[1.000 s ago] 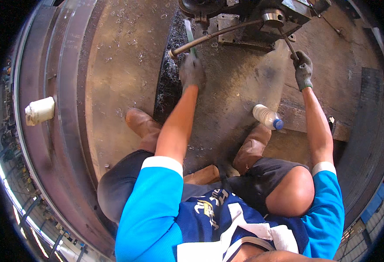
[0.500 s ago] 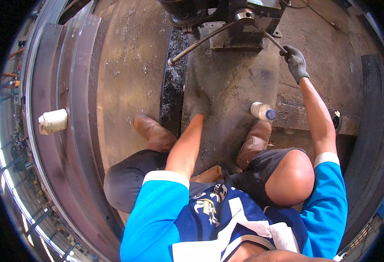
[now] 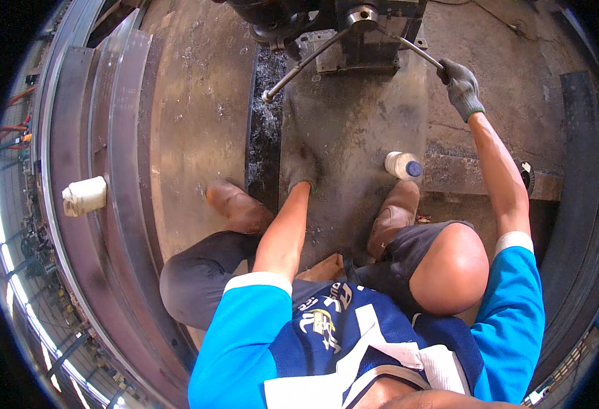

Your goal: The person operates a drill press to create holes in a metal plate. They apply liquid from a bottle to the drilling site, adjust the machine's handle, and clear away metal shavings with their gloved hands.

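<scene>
My right hand (image 3: pixel 461 88), in a grey knit glove, is closed round the end of a metal lever rod (image 3: pixel 418 52) on a dark drilling machine (image 3: pixel 373 51). A second lever rod (image 3: pixel 299 69) with a round end reaches out from the same hub toward the near left. My left hand (image 3: pixel 303 169), also gloved, is low over or on the grey metal plate (image 3: pixel 361 126) between my boots. The glove blends into the plate, so its fingers cannot be made out.
Metal shavings lie along a dark strip (image 3: pixel 264 129) left of the plate. A clear bottle with a blue cap (image 3: pixel 400 165) stands by my right boot (image 3: pixel 395 218). A white plastic container (image 3: pixel 84 196) rests on the steel beams (image 3: pixel 122 136) at left. More dark beams (image 3: pixel 586 157) line the right.
The levers have turned slightly: the one in my right hand has swung a little away from me, the other a little toward me. The whole view has shifted slightly.
</scene>
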`<act>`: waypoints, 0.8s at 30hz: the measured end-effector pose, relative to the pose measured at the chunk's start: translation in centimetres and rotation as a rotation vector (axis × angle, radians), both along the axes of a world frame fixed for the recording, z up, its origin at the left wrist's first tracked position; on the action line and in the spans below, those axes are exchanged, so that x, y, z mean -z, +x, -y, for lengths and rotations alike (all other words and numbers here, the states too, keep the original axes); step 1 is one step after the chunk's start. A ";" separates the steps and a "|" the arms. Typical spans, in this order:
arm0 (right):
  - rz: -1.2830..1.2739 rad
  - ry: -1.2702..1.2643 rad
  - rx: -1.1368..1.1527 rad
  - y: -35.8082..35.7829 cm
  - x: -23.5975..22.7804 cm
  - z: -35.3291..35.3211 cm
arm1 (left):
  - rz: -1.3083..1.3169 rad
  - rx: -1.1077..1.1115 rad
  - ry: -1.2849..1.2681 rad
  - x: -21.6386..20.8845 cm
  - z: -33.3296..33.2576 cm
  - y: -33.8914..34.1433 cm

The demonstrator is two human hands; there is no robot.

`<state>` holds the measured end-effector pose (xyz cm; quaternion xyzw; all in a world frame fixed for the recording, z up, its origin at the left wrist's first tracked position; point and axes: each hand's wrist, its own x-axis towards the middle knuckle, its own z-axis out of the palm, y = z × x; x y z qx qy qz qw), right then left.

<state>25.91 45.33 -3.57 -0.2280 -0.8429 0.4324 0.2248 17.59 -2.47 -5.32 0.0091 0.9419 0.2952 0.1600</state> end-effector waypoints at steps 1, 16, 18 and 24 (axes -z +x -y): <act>-0.003 0.033 -0.041 0.1 -0.1 0.0 | -0.021 0.089 -0.012 -0.3 0.0 -0.1; 0.391 0.597 -0.052 0.5 -9.1 2.2 | 0.000 0.157 -0.242 4.0 3.5 6.8; 0.287 0.652 0.009 1.1 -11.0 3.0 | -0.167 0.066 -0.284 2.0 4.5 3.2; 0.536 0.806 0.004 5.5 -15.2 8.2 | -1.017 -0.046 0.450 -21.7 -0.3 -19.0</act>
